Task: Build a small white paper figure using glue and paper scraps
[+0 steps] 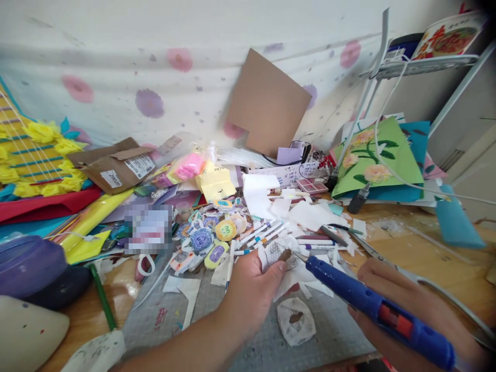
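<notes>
My left hand (253,287) is closed, pinching a small white bumpy piece (276,253) with a brown patch near my thumb. In my right hand (411,305) is a blue hot glue gun (372,305) with a red switch on its side. Its narrow metal tip points left and lies close to the brown patch; I cannot tell if they touch. A white wrapped roundish piece (296,321) with a brown spot in its middle lies on the grey cutting mat (166,330) just below my hands.
Several colourful badge-like pieces (201,238) are heaped behind my left hand, beside scattered markers (267,231) and paper scraps. Scissors (364,243) lie at the right. A cardboard box (116,168), a brown board (267,103) and a white rack (426,64) stand behind.
</notes>
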`<state>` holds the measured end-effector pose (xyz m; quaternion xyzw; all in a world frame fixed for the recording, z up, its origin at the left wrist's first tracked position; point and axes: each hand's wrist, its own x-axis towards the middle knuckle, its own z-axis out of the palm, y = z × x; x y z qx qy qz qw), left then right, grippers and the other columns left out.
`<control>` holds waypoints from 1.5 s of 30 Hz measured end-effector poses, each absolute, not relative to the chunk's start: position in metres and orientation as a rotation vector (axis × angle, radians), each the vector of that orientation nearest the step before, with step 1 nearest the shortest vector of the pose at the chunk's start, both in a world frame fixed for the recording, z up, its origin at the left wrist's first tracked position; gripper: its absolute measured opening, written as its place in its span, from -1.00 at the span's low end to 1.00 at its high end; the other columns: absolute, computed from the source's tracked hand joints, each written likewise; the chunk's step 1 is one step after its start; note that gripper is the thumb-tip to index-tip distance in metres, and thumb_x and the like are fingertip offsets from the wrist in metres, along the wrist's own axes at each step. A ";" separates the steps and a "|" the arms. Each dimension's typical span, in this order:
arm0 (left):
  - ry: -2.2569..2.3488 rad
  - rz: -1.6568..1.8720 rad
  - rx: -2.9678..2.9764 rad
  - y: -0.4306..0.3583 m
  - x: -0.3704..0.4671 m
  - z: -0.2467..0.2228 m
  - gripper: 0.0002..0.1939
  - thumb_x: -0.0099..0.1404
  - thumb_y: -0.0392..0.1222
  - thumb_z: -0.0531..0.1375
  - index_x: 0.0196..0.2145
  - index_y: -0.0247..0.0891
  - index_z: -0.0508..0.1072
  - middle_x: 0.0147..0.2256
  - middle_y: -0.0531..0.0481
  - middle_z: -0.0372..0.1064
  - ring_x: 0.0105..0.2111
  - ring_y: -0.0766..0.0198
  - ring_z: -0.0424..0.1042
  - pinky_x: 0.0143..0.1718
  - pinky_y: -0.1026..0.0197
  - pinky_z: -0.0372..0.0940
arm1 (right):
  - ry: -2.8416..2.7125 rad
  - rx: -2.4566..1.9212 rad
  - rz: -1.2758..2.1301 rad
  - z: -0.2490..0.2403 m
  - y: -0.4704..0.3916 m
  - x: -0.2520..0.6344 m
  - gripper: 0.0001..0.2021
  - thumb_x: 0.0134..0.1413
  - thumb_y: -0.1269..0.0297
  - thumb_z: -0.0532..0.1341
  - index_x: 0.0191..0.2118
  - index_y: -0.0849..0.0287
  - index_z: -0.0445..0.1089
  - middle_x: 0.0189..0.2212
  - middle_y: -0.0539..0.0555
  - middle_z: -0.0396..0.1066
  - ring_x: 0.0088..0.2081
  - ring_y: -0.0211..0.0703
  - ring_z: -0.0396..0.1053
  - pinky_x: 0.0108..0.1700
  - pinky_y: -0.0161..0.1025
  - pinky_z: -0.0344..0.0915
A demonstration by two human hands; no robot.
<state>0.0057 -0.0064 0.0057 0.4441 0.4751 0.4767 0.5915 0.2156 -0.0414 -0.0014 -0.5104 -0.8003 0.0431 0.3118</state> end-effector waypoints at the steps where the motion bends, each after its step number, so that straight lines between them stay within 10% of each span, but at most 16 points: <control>1: 1.104 1.113 1.025 -0.007 0.006 0.006 -0.68 0.00 -0.07 0.31 -0.28 -0.26 0.56 -0.24 -0.09 0.55 -0.17 -0.08 0.48 -0.24 0.09 0.39 | -2.148 -1.367 0.130 0.001 -0.042 0.217 -0.83 0.03 0.29 0.06 -0.54 0.08 0.20 -0.53 -0.01 0.20 -0.55 -0.24 0.25 -0.57 -0.32 0.19; 45: 0.880 1.187 0.784 -0.005 0.006 -0.004 -0.66 0.18 -0.28 0.20 -0.06 -0.29 0.46 -0.14 -0.11 0.51 -0.14 0.09 0.47 -0.05 0.09 0.28 | -2.283 -1.215 0.023 -0.015 -0.038 0.238 -0.90 -0.11 0.34 0.09 -0.41 0.03 0.31 -0.43 0.07 0.35 -0.53 -0.14 0.38 -0.61 -0.32 0.27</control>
